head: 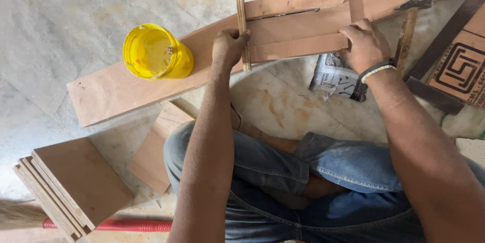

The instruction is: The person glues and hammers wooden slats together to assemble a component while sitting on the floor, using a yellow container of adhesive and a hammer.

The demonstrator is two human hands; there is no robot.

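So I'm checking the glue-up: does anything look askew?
Yes. The top strip tilts away from the middle strip, leaving a dark, wedge-shaped gap. The left hand holds a thin stick across them.

Yellow plastic bucket standing on a long wooden plank, hammer beside a crumpled printed bag, stack of plywood squares lower left, red handle on marble floor
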